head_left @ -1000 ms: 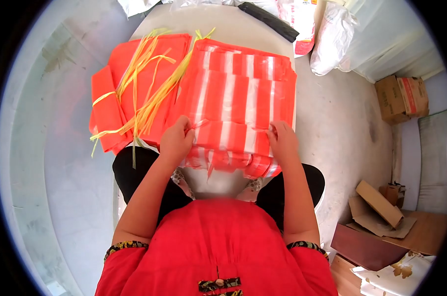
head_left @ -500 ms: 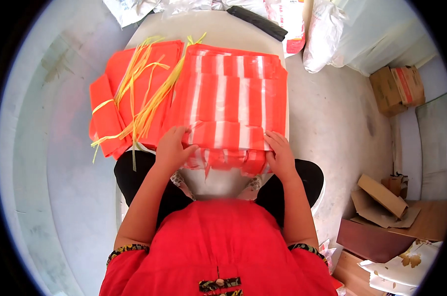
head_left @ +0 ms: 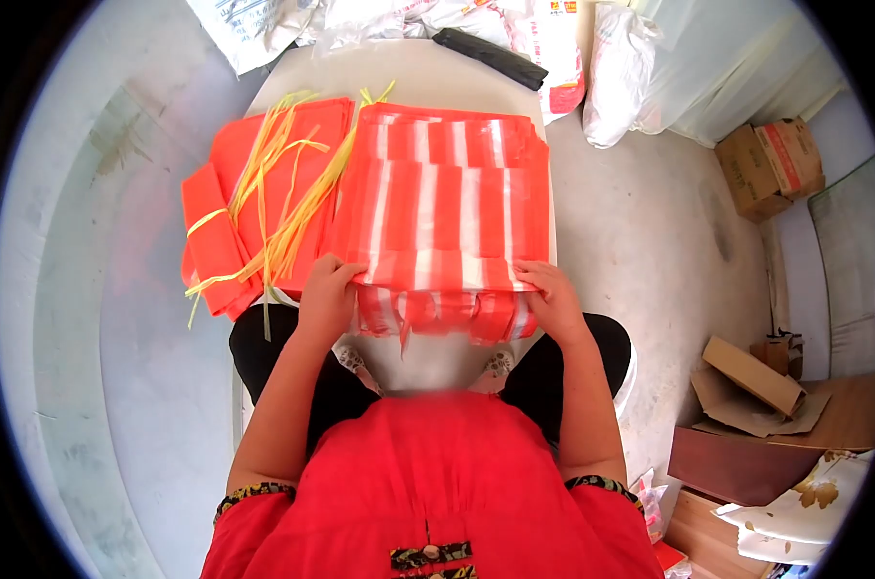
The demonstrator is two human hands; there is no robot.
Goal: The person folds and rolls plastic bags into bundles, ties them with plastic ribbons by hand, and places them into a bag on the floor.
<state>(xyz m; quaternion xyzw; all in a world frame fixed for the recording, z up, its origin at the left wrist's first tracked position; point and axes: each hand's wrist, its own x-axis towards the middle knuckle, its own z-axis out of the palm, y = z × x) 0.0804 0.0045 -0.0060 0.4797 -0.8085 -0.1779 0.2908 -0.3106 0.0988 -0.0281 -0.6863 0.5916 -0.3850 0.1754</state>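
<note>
While left hand [head_left: 327,299] and right hand [head_left: 556,301] pinch the striped sheet [head_left: 443,212] at its near edge | uneven pull could skew it

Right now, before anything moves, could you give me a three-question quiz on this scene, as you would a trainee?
1. True or false: the left hand and right hand are both at the near edge of the striped red-and-white sheets.
2. Which lies across the plain red stack?
A) a cardboard box
B) yellow strands
C) a white bag
3. Fill in: the black bundle lies at the ____ end of the table, as the person sees it.

Key: 1. True; 2. B; 3. far
</note>
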